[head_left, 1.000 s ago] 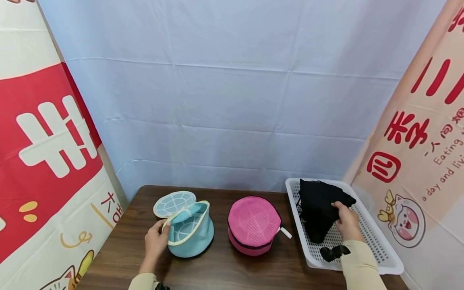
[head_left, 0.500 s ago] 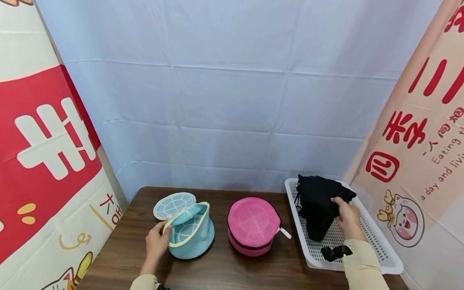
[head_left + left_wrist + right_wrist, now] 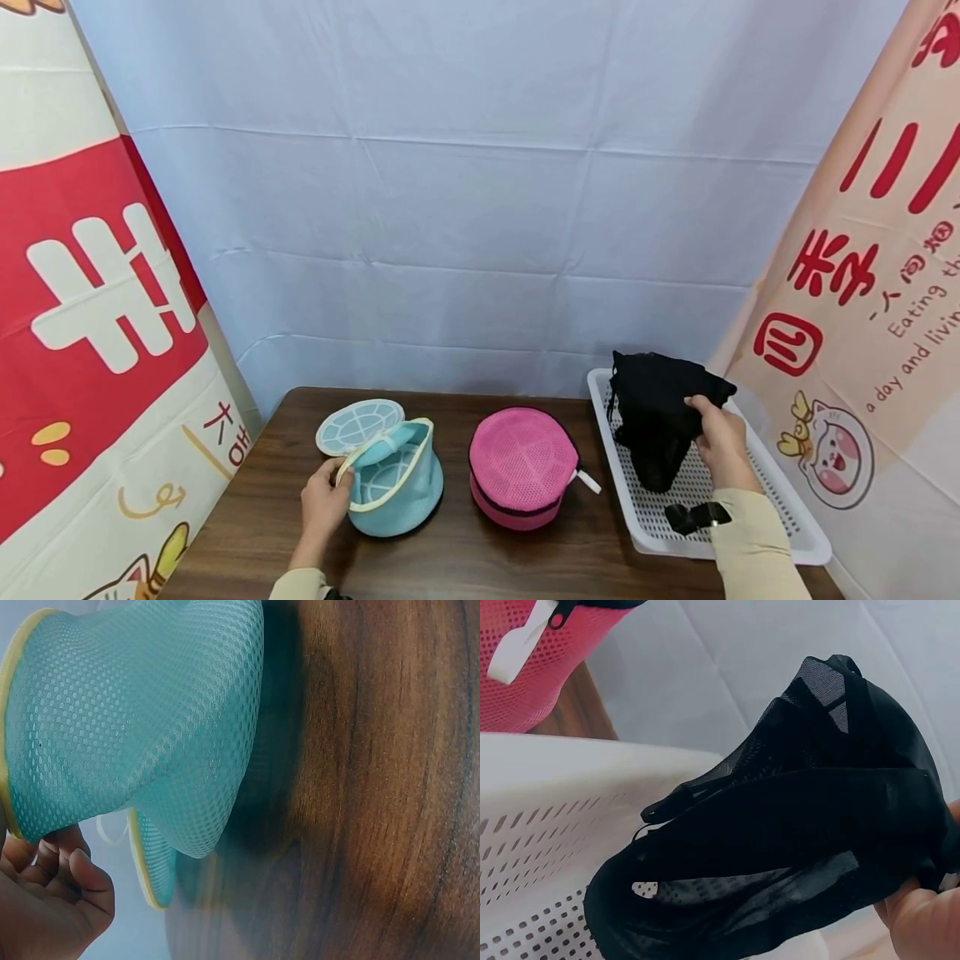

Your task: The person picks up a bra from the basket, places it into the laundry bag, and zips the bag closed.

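Note:
A mint-blue mesh laundry bag [image 3: 397,508] stands with its round lid [image 3: 360,427] folded back. My left hand [image 3: 324,504] pinches its yellow-trimmed rim, thumb and fingers together at the edge, as the left wrist view also shows. A light blue band [image 3: 386,446] crosses the bag's mouth. At the right, my right hand [image 3: 723,442] grips the edge of a black undergarment [image 3: 663,400] with sheer mesh parts, held above the white basket [image 3: 637,537]. In the right wrist view the undergarment [image 3: 780,817] hangs loosely folded, its exact kind unclear.
Between the two hands sits a zipped pink mesh laundry bag [image 3: 522,462] with a white pull tab [image 3: 588,481]. All stand on a dark wooden table [image 3: 450,567]. A pale cloth [image 3: 450,208] hangs behind, and printed cloths [image 3: 832,375] hang on both sides.
My right hand has lifted the black undergarment slightly, up and toward the back of the basket. My left hand stays at the mint-blue bag's rim.

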`<state>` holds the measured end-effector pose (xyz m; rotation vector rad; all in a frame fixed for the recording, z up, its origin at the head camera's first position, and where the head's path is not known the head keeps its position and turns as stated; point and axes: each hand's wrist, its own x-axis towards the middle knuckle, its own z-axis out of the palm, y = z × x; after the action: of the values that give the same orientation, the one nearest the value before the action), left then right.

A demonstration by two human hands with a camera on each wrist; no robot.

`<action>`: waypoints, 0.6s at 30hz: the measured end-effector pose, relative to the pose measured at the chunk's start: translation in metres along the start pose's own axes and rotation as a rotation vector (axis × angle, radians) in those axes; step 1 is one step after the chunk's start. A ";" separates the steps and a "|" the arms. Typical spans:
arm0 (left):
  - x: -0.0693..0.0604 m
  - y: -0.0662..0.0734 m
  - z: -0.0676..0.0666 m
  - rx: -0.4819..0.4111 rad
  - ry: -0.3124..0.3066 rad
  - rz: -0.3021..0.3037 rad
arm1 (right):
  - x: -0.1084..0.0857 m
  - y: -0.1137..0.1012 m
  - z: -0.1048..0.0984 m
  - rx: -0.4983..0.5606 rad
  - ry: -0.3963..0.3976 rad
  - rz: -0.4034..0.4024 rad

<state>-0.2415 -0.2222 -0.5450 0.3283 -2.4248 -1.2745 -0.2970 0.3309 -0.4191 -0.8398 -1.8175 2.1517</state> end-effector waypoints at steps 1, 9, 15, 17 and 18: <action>0.000 0.000 0.000 -0.001 -0.001 0.000 | -0.001 -0.002 0.001 0.020 -0.006 0.002; 0.000 0.002 0.001 0.006 -0.002 -0.016 | -0.006 -0.012 0.007 0.090 -0.065 -0.007; 0.000 0.003 -0.001 -0.005 -0.002 -0.010 | -0.010 -0.020 0.013 0.126 -0.084 -0.014; 0.000 0.004 -0.001 -0.006 -0.001 -0.008 | -0.010 -0.021 0.016 0.151 -0.089 -0.018; 0.000 0.004 -0.001 -0.005 -0.001 -0.008 | -0.011 -0.022 0.017 0.149 -0.085 -0.020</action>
<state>-0.2408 -0.2206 -0.5415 0.3364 -2.4228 -1.2849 -0.3020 0.3164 -0.3935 -0.7042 -1.6695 2.3090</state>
